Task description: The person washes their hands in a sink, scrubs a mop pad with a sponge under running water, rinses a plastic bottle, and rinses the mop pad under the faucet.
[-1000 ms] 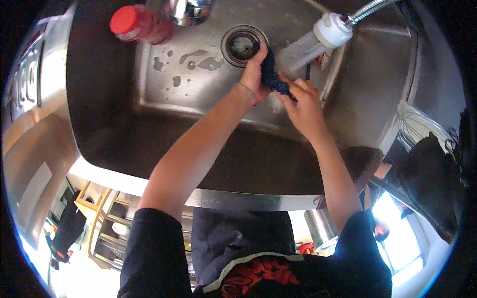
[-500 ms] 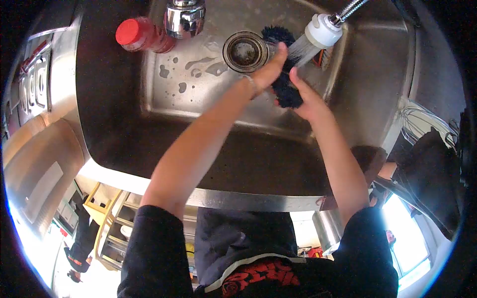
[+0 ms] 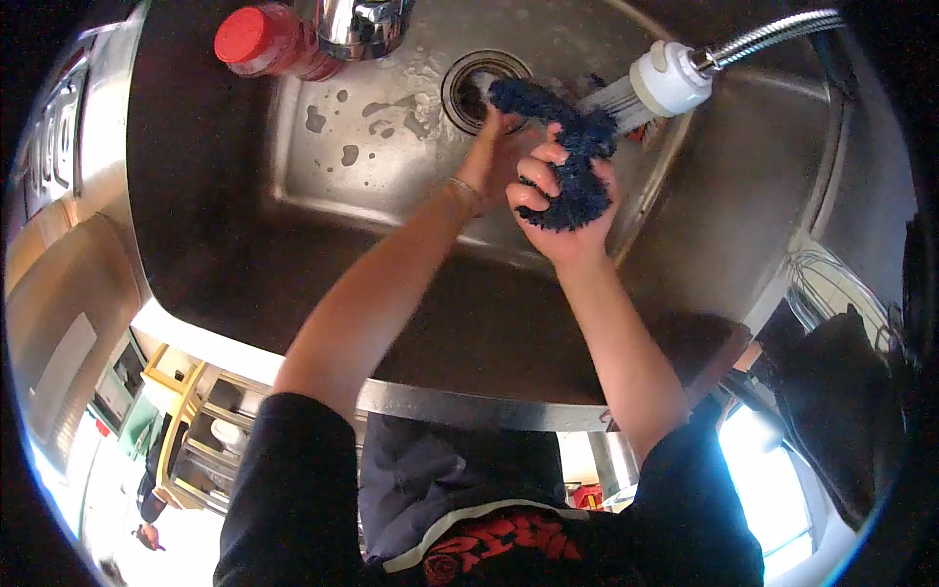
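Note:
A wet, dark blue shaggy cloth is bunched up over the steel sink. My right hand is closed around its near end, fingers curled over the pile. At the cloth's far left end, beside the drain, my left hand grips it with the thumb against the pile; most of its other fingers are hidden. Water sprays from the white spray head onto the cloth from the right.
A chrome faucet and a red-capped bottle stand at the sink's far left. The drain lies just beyond my left hand. A metal hose feeds the spray head. Behind me at lower left are a shelf rack and another person.
My right hand has turned and its fingers now wrap around the cloth. My left hand has moved left and toward me, pulling one end of the cloth toward the drain.

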`<state>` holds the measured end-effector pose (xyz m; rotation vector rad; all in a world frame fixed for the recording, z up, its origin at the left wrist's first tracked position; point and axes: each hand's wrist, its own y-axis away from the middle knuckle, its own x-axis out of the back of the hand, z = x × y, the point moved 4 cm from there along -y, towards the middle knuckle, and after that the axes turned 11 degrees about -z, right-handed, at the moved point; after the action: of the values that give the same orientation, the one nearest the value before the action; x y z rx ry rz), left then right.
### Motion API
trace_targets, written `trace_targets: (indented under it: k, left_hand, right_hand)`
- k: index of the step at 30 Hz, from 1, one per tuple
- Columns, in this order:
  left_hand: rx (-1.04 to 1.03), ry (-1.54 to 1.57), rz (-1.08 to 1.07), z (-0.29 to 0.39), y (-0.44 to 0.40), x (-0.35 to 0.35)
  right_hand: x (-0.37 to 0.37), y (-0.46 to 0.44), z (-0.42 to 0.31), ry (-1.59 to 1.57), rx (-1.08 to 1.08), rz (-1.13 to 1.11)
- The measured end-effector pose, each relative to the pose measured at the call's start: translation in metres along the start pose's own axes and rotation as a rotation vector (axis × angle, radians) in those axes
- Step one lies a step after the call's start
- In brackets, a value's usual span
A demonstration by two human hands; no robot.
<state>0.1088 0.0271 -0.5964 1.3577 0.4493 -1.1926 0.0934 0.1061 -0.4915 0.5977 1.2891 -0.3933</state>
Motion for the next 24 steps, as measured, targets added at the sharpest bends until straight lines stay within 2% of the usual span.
trace_targets:
  k: [3, 4, 6, 8, 9, 10, 11, 12, 14, 15, 16, 17, 18, 20, 21, 22, 23, 24]
  left_hand:
    - [-0.176, -0.056, -0.023, -0.009, -0.013, -0.036]
    - [-0.275, 0.028, 0.045, 0.013, -0.004, -0.072]
    - [-0.388, 0.111, 0.105, 0.025, -0.017, -0.087]
    - [-0.267, 0.149, -0.140, 0.032, -0.042, -0.094]
    - [-0.027, 0.311, -0.241, 0.024, -0.045, -0.095]
    - [-0.026, 0.315, -0.242, 0.023, -0.050, -0.094]
    - [-0.140, 0.113, -0.216, 0.028, -0.054, -0.092]
    - [-0.250, -0.095, -0.189, 0.032, -0.057, -0.088]
    - [-0.238, -0.111, -0.144, 0.030, -0.062, -0.074]
    - [-0.273, -0.273, -0.086, 0.030, -0.070, -0.066]
    - [-0.307, -0.434, -0.030, 0.033, -0.073, -0.062]
    - [-0.306, -0.578, 0.011, 0.035, -0.075, -0.056]
    - [-0.308, -0.574, 0.008, 0.036, -0.078, -0.050]
    - [-0.359, -0.974, 0.134, 0.045, -0.072, -0.044]
    - [-0.360, -0.974, 0.139, 0.045, -0.069, -0.043]
    - [-0.415, -1.141, 0.200, 0.050, -0.064, -0.046]
    - [-0.461, -1.303, 0.262, 0.051, -0.057, -0.049]
    - [-0.462, -1.304, 0.262, 0.054, -0.055, -0.050]
  right_hand:
    - [-0.009, -0.005, 0.010, -0.120, 0.009, -0.038]
    - [-0.011, -0.005, 0.011, -0.193, -0.010, -0.083]
    - [-0.011, -0.002, 0.001, -0.218, -0.014, -0.134]
    - [-0.015, 0.009, -0.010, -0.238, -0.014, -0.176]
    - [-0.016, 0.017, -0.011, -0.166, -0.098, -0.118]
    - [-0.015, 0.026, -0.012, -0.098, -0.179, -0.056]
    - [-0.008, 0.034, -0.016, 0.068, -0.222, 0.088]
    - [-0.006, 0.038, -0.022, 0.064, -0.221, 0.088]
    - [0.003, 0.044, -0.029, 0.286, -0.285, 0.332]
    - [0.007, 0.045, -0.035, 0.387, -0.315, 0.528]
    - [0.008, 0.041, -0.036, 0.388, -0.315, 0.530]
    - [0.012, 0.039, -0.039, 0.523, -0.388, 0.609]
    - [0.015, 0.037, -0.043, 0.660, -0.461, 0.688]
    - [0.026, 0.029, -0.047, 0.717, -0.527, 0.687]
    - [0.032, 0.026, -0.050, 0.898, -0.605, 0.729]
    - [0.033, 0.020, -0.050, 1.080, -0.679, 0.766]
    - [0.034, 0.019, -0.044, 1.075, -0.683, 0.771]
    - [0.036, 0.012, -0.041, 1.300, -0.634, 0.785]
